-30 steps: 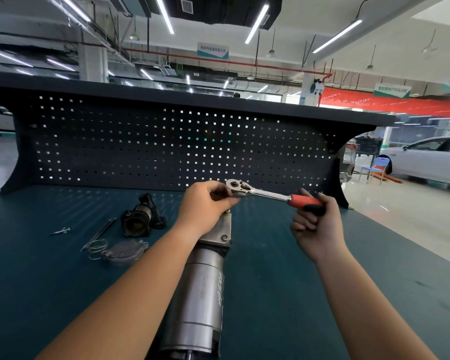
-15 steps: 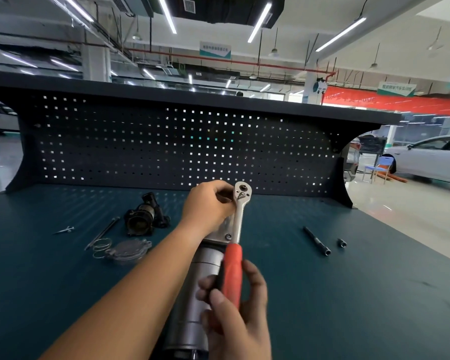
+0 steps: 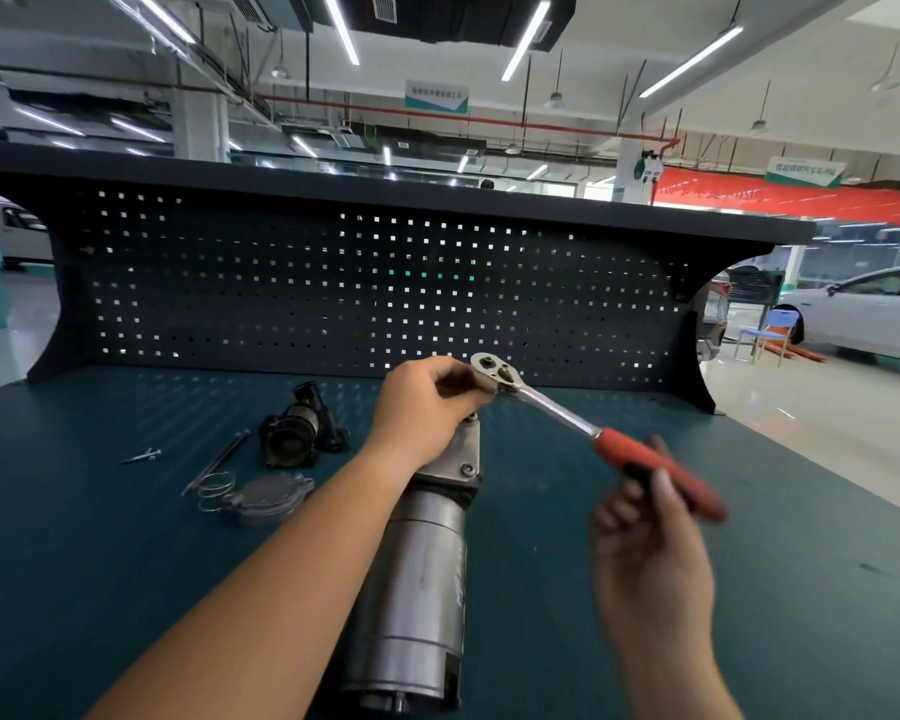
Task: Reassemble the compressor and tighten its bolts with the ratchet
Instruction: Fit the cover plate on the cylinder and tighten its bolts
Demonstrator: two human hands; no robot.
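Observation:
A long silver compressor cylinder [image 3: 417, 589] lies on the dark teal bench, its bracketed far end pointing away from me. My left hand [image 3: 427, 402] grips that far end under the ratchet head. The ratchet [image 3: 552, 407] has a chrome shaft and a red handle; its head sits on the compressor's top end. My right hand [image 3: 650, 517] holds the red handle out to the right, blurred by motion.
Left of the compressor lie a black compressor part [image 3: 297, 433], a round cover plate [image 3: 268, 498] with wire rings, a long thin bolt [image 3: 219, 457] and a small screw [image 3: 144, 456]. A perforated back panel [image 3: 365, 288] closes the bench's far side.
The ratchet handle swung from the right down toward me, then back out to the right. My left hand stayed on the compressor's far end.

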